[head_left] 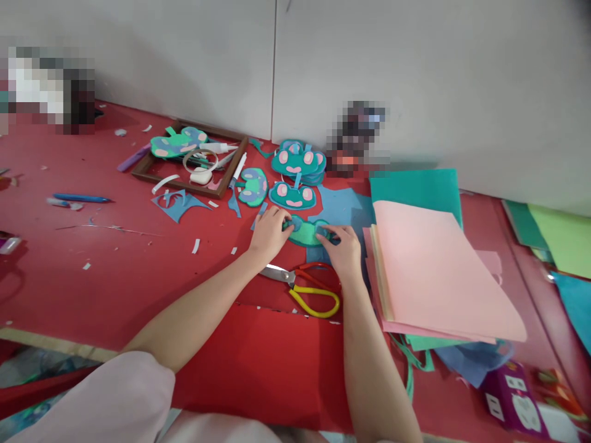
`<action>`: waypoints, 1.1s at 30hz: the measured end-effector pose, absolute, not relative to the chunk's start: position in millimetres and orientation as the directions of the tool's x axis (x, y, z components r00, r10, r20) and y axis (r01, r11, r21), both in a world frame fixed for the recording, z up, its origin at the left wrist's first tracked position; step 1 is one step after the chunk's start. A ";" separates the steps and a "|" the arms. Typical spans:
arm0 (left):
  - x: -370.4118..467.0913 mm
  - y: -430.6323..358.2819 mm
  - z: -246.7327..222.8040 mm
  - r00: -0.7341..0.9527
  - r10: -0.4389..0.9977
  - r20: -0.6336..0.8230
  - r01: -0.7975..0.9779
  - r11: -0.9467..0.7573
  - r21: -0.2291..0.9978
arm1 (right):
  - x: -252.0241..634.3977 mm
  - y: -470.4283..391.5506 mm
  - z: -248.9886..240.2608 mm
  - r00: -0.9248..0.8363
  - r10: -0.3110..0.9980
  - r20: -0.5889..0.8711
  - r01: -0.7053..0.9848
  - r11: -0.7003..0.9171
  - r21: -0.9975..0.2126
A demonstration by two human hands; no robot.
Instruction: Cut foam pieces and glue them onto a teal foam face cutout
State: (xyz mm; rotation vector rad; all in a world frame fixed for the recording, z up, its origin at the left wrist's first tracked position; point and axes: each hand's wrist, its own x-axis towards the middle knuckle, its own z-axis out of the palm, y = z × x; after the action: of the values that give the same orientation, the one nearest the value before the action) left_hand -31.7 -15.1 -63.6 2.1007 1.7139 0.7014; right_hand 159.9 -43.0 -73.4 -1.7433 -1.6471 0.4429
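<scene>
A green felt frog-shaped piece with blue-grey round patches lies between my two hands, just above the red table. My left hand pinches its left end, and my right hand grips the right end with thumb and fingers. Scissors with one red and one yellow handle lie just below, partly behind my right wrist. Beyond my hands sit a teal felt frog face with pink eyes and mouth and a stack of similar frog faces. Another green felt piece rests to their left.
A brown wooden frame holds glue, tape and felt pieces at the back left. Pink felt sheets are piled on the right, near a purple box. Blue felt lies beyond my right hand. A blue pen and scraps are scattered left.
</scene>
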 end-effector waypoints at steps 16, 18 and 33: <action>-27.6 -19.1 -60.9 0.356 0.915 0.190 0.842 -0.402 0.360 | 160.9 -44.4 -66.0 0.264 0.931 0.251 0.698 -0.004 -0.716; -27.5 -20.6 -58.4 0.373 0.910 0.184 0.857 -0.413 0.309 | 160.4 -44.5 -66.0 0.266 0.933 0.244 0.692 -0.009 -0.722; -26.3 -22.6 -47.2 0.417 0.895 0.161 0.870 -0.444 0.214 | 160.1 -44.0 -71.9 0.261 0.933 0.247 0.671 0.008 -0.741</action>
State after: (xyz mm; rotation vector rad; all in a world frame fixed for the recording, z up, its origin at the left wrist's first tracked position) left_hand -26.3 -22.6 -47.2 2.5611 1.6001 0.3848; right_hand 160.1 -44.0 -71.9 -1.7318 -1.4801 0.4117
